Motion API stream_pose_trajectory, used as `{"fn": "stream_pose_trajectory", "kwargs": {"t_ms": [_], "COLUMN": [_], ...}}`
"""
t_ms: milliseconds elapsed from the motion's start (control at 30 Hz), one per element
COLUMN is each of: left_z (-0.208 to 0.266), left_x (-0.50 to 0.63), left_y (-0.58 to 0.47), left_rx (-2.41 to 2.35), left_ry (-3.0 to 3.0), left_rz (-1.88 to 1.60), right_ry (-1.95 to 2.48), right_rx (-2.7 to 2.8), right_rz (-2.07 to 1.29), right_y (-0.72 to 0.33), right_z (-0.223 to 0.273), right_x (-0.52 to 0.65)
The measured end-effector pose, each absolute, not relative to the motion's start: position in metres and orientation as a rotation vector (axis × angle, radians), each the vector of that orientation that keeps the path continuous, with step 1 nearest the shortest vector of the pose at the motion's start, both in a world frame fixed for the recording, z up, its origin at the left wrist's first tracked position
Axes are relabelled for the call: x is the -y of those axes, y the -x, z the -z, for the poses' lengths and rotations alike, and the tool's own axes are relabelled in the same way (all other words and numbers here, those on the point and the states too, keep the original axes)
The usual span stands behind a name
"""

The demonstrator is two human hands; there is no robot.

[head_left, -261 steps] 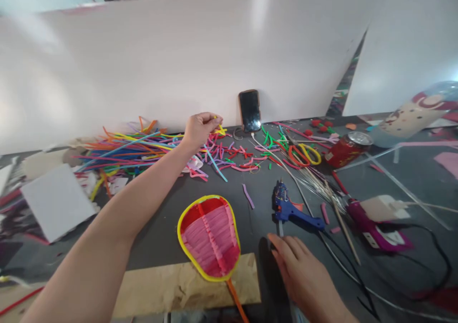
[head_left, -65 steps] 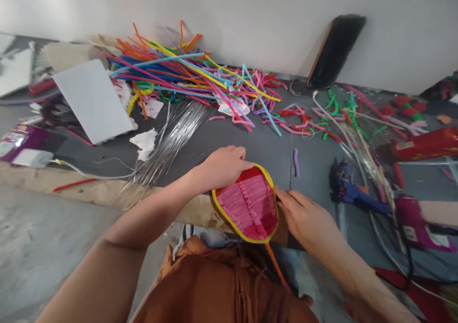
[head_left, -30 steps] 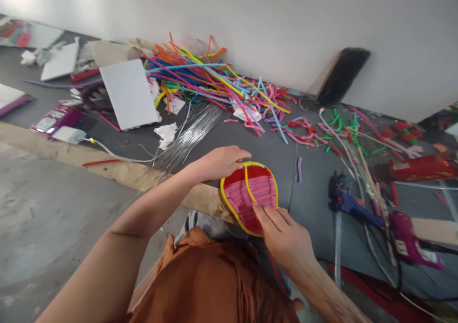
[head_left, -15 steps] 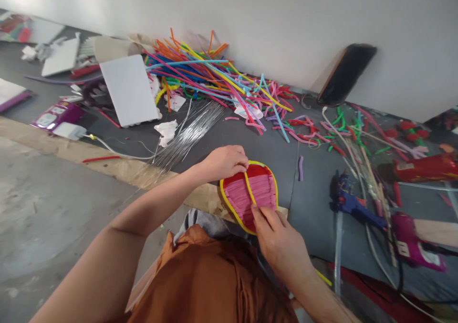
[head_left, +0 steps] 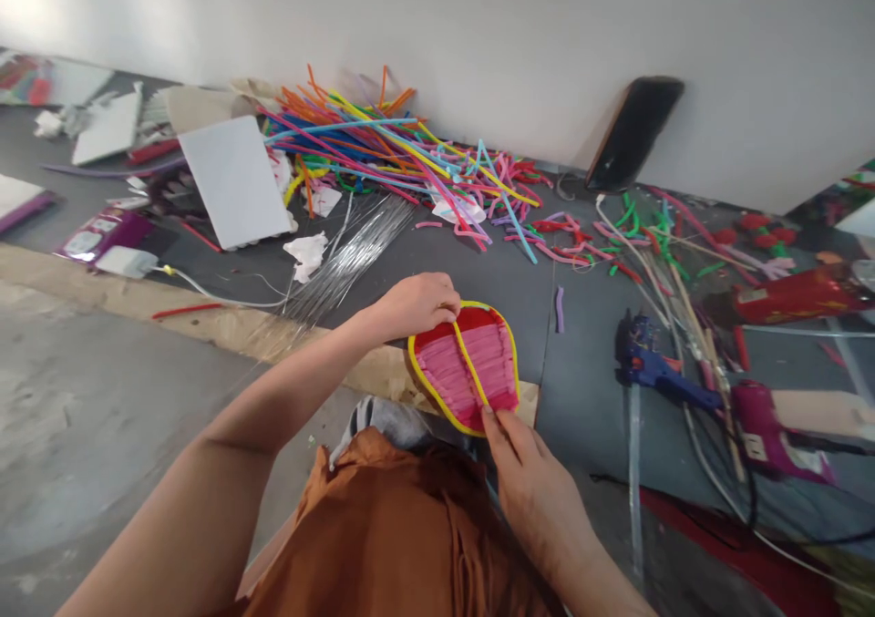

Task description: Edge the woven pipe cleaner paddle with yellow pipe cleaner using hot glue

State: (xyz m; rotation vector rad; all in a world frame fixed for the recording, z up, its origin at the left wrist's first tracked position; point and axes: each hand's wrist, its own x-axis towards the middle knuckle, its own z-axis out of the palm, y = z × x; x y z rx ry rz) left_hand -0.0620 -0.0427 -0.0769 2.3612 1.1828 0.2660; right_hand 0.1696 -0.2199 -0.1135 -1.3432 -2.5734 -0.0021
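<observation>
A flat rounded piece (head_left: pixel 437 362) made of pink and red pipe cleaners, edged in yellow, lies at the table's front edge. Down its middle runs a yellow pipe cleaner (head_left: pixel 468 357). At the far end of that strip, my left hand (head_left: pixel 422 307) pinches it between thumb and fingers. My right hand (head_left: pixel 530 462) is closed at the near end, its fingertips pressing the strip against the pink surface. The piece's lower right edge is partly covered by my right hand.
Behind lies a heap of coloured pipe cleaners (head_left: pixel 383 148), with thin clear sticks (head_left: pixel 355 252) in front. A blue glue gun (head_left: pixel 660 371) rests to the right beside cables. A phone (head_left: pixel 633 134) leans on the wall. A white board (head_left: pixel 236 179) and a purple power strip (head_left: pixel 106 234) are left.
My right fingers have slid down the yellow pipe cleaner toward the piece's near end, so more of the strip shows. The left hand keeps its pinch. The whole view has shifted slightly.
</observation>
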Motion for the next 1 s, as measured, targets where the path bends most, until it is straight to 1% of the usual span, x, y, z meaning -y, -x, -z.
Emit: {"fn": "stream_pose_trajectory", "kwargs": {"t_ms": [100,167,267,400,467,567,767,867,1000], "left_z": [0.074,0.070,0.065,0.064,0.067,0.069,0.066,0.064,0.065], "left_x": [0.046,0.053,0.070,0.092,0.097,0.098,0.079,0.057,0.024], "left_y": [0.064,0.069,0.078,0.085,0.082,0.073,0.064,0.067,0.066], "left_rx": [-1.201,-1.297,-1.523,-1.603,-1.638,-1.690,-1.712,-1.752,-1.790], "left_ry": [-2.321,-2.257,-2.134,-2.066,-2.089,-2.102,-2.087,-2.113,-2.145], "left_rz": [-0.315,-0.378,-0.413,-0.287,-0.247,-0.210,-0.260,-0.307,-0.346], "right_ry": [1.339,1.333,1.435,1.625,1.611,1.618,1.547,1.502,1.622], "right_rx": [2.524,2.467,2.340,2.082,2.009,1.992,2.176,2.271,2.273], "right_rz": [-0.102,-0.115,0.002,0.194,0.189,0.079,-0.104,0.034,0.285], "right_y": [-0.172,-0.180,-0.202,-0.235,-0.245,-0.249,-0.234,-0.238,-0.257], "right_z": [0.107,0.093,0.065,0.042,0.043,0.057,0.080,0.082,0.083], "right_x": [0.213,0.206,0.193,0.168,0.152,0.128,0.100,0.104,0.127]}}
